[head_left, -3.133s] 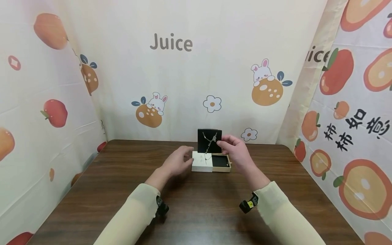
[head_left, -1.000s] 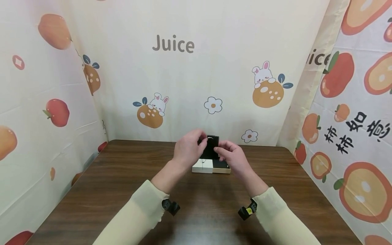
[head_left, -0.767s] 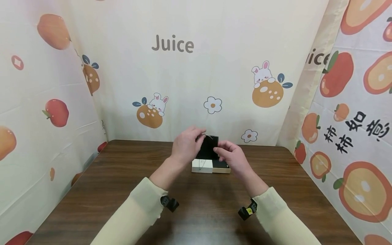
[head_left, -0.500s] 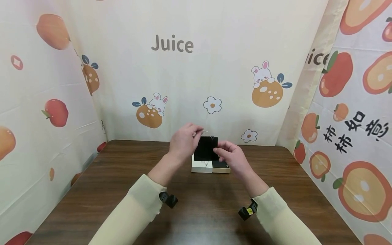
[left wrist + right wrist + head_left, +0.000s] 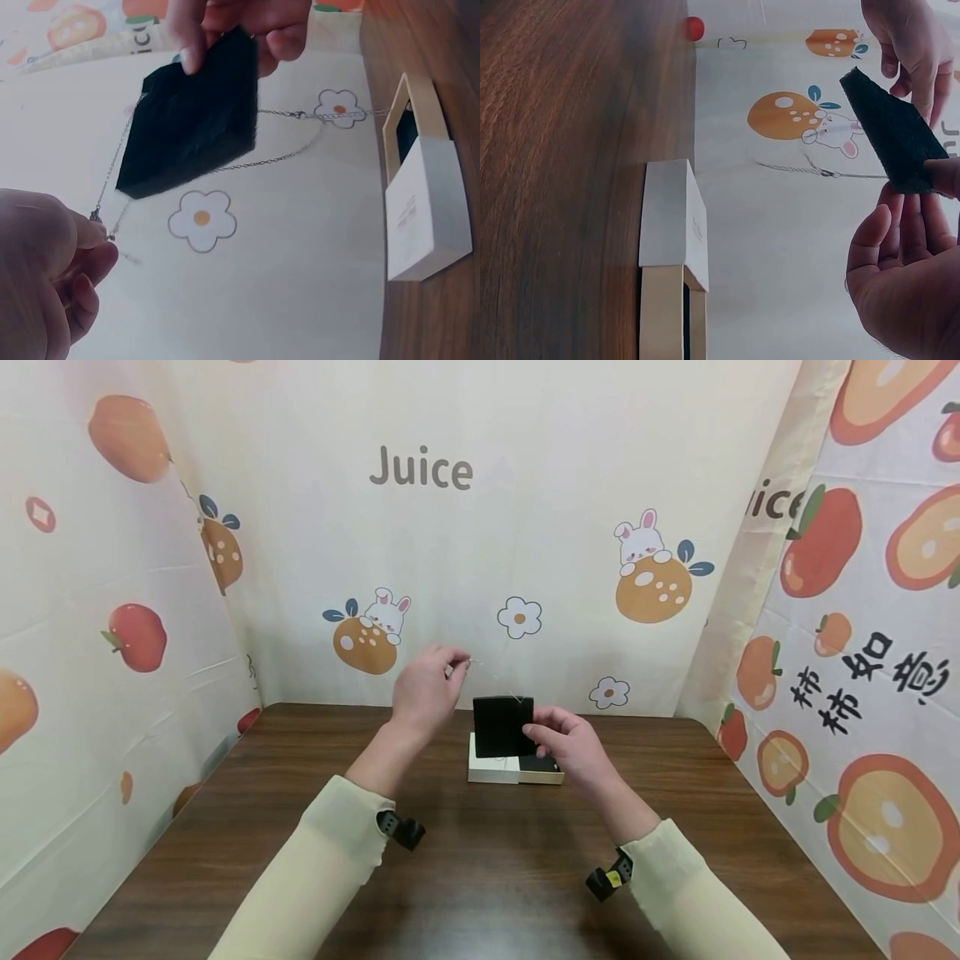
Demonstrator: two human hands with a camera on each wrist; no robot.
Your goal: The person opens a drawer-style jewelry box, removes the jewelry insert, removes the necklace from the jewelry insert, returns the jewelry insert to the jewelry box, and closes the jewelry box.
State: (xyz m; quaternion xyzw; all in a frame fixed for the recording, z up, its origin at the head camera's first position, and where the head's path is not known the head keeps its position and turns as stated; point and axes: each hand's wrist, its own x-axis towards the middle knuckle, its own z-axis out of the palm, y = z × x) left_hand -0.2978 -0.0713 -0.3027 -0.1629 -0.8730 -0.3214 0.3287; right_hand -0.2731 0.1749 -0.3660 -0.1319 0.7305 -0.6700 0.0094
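My left hand (image 5: 426,687) is raised left of the black jewelry pad (image 5: 502,727), pinching part of a thin silver necklace (image 5: 274,159) between thumb and fingertips. From those fingertips the chain runs to the pad's edge, and more of it hangs loose past the far side in the left wrist view. My right hand (image 5: 567,739) grips the pad by its right edge, thumb on the near face. The pad is held up above a small jewelry box (image 5: 493,770), partly hiding it. How the chain is fastened to the pad cannot be made out.
The box's white sleeve covers its left part, while the tan drawer (image 5: 542,779) with its black inside sticks out to the right. Underneath is a dark wooden table (image 5: 480,868). A fruit-printed curtain (image 5: 450,543) stands behind the table, with more at both sides.
My left hand reached in to the pad, took hold of the necklace, then drew it up and left, stretching chain away from the pad. My right hand has kept its grip on the pad.
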